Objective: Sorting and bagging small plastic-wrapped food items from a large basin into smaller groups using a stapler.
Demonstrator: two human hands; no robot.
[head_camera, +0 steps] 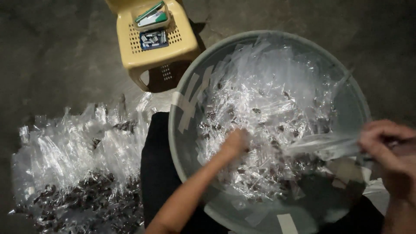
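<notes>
A large grey round basin (pixel 355 108) sits in front of me, heaped with clear plastic packets (pixel 268 99) that each hold a small dark item. My left hand (pixel 235 143) is dug into the middle of that heap, its fingers buried among the packets. At the basin's right rim my right hand (pixel 388 149) pinches the end of a clear plastic packet (pixel 323 145) that stretches back over the heap.
A pile of filled clear packets (pixel 78 169) lies on the dark floor at the left. A yellow plastic stool (pixel 151 39) stands at the top, carrying a small blue box and a flat green-and-white item. My dark-clothed leg (pixel 158 173) lies between pile and basin.
</notes>
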